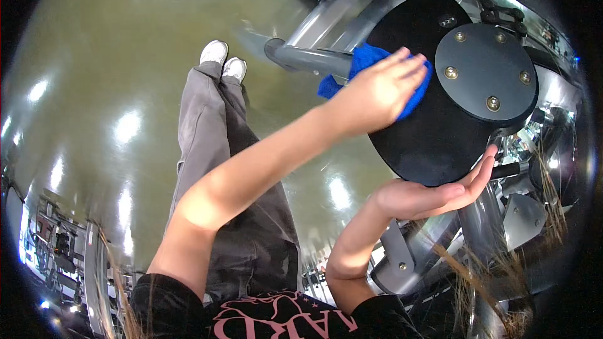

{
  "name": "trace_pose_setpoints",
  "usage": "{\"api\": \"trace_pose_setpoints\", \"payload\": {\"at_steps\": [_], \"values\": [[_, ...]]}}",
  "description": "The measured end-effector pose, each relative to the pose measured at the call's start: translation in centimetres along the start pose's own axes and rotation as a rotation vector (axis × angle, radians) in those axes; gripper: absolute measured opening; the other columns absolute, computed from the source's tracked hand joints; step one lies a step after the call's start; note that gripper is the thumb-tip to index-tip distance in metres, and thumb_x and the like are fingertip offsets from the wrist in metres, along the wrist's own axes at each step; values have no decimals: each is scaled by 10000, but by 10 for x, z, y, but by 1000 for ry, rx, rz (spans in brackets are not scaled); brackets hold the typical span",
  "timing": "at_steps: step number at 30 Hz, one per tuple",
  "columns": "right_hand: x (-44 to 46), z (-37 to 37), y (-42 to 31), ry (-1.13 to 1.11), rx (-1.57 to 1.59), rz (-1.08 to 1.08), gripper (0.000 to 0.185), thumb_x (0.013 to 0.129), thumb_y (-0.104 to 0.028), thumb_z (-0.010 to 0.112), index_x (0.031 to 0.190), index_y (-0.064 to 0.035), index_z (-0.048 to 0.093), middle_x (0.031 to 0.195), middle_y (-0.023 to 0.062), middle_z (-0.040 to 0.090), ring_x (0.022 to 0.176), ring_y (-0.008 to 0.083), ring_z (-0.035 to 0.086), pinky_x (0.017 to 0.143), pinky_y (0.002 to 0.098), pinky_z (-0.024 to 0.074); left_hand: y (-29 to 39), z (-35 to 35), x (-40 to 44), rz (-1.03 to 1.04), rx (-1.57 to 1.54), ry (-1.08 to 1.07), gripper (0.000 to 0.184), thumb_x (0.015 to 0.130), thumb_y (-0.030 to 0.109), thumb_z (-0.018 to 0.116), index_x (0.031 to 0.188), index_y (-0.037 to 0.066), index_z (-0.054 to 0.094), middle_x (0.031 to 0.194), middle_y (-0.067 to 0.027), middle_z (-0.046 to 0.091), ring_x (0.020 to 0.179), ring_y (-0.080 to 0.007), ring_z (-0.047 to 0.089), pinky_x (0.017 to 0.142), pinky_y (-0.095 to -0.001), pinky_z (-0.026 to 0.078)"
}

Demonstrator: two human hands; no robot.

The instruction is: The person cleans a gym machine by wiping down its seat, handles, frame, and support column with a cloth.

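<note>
My left hand (383, 97) presses a blue cloth (372, 56) against the face of a black rounded pad (427, 144), with its fingers laid over the cloth. One loose corner of the cloth sticks out to the left of the wrist. My right hand (440, 198) cups the pad's lower edge from below. Its thumb lies along the rim, and its fingers reach toward the right side. A smaller grey round plate (483, 72) with several bolts is fixed over the pad's right part.
The pad belongs to a metal-framed machine with a grey tube (308, 58) at its left and a bolted grey bracket (397, 257) below. Shiny olive floor (125, 56) lies to the left. My legs (207, 113) stretch across it, ending in white shoes (215, 51). More equipment (63, 251) stands lower left.
</note>
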State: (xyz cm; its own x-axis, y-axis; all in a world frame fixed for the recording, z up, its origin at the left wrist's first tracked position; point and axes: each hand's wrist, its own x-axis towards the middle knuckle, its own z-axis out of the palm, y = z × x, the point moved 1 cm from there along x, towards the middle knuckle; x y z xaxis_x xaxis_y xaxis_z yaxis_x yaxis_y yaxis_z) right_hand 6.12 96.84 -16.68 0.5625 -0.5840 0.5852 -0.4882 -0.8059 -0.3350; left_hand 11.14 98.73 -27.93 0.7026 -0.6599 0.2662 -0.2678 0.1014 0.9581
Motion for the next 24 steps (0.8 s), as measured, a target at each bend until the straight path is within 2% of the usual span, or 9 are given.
{"api": "trace_pose_setpoints", "payload": {"at_steps": [2, 6, 10, 13, 17, 20, 21, 23, 24], "values": [[-1, 3, 1, 69, 3, 2, 561, 927, -360, 260, 1211, 102, 403, 1242, 250, 457, 1200, 324, 419, 1050, 422, 254, 23, -6, 3, 93, 22, 2, 340, 789, 39, 553, 1111, -65, 534, 1183, -210, 522, 1160, -353, 466, 1001, -380, 374], [0, 2, -5, 67, -17, 40, 534, 924, -332, 266, 1213, 92, 413, 1252, 238, 454, 1203, 317, 415, 1049, 421, 261, 49, -14, -12, 86, -86, -84, 459, 719, 62, 562, 1164, -37, 509, 1276, -176, 462, 1247, -333, 380, 1043, -388, 320], [-2, -1, -1, 43, 7, 28, 525, 934, -325, 265, 1222, 87, 415, 1269, 226, 444, 1218, 310, 397, 1055, 411, 249, 58, -25, -20, 112, -92, -154, 454, 729, 52, 564, 1174, -27, 509, 1284, -160, 462, 1256, -333, 370, 1044, -387, 319], [-3, -5, 3, -24, 15, 0, 520, 941, -318, 270, 1235, 88, 409, 1283, 223, 431, 1227, 308, 386, 1056, 407, 240, 57, -26, -37, 32, -131, -169, 411, 774, 49, 551, 1179, -8, 513, 1277, -149, 472, 1254, -322, 376, 1035, -383, 332], [-1, -15, 0, -154, -58, 6, 485, 949, -332, 289, 1251, 24, 425, 1350, 219, 365, 1258, 364, 326, 1044, 470, 213, 55, -35, -63, -155, -199, -53, 335, 830, 62, 537, 1159, -5, 538, 1232, -132, 520, 1149, -246, 502, 950, -342, 421], [2, -23, -4, -253, -99, -1, 468, 944, -314, 326, 1283, -4, 411, 1376, 204, 338, 1277, 359, 294, 1054, 463, 190, 61, -52, -79, -635, -570, 14, 318, 862, 83, 519, 1165, -14, 531, 1180, -111, 562, 1006, -174, 580, 852, -299, 473], [4, -27, -5, -283, -127, -18, 449, 940, -290, 355, 1288, -12, 409, 1383, 196, 334, 1282, 347, 293, 1058, 455, 188, 58, -49, -91, -763, -803, 100, 268, 903, 90, 445, 1120, -22, 557, 1032, -72, 625, 802, -146, 620, 687, -244, 489], [17, -42, -22, -360, 40, 157, 419, 928, -241, 393, 1282, -18, 421, 1388, 186, 334, 1288, 326, 293, 1062, 439, 192, 60, -59, -101, -947, -1186, 223, 287, 920, 123, 441, 1162, 2, 538, 1020, -47, 616, 781, -121, 615, 664, -239, 495], [23, -50, -28, -401, 123, 242, 407, 922, -217, 411, 1279, -21, 426, 1391, 181, 334, 1291, 315, 294, 1064, 431, 194, 67, -70, -100, -974, -1233, 234, 304, 922, 144, 430, 1181, 14, 522, 1069, -61, 599, 844, -148, 609, 716, -266, 494]]}}
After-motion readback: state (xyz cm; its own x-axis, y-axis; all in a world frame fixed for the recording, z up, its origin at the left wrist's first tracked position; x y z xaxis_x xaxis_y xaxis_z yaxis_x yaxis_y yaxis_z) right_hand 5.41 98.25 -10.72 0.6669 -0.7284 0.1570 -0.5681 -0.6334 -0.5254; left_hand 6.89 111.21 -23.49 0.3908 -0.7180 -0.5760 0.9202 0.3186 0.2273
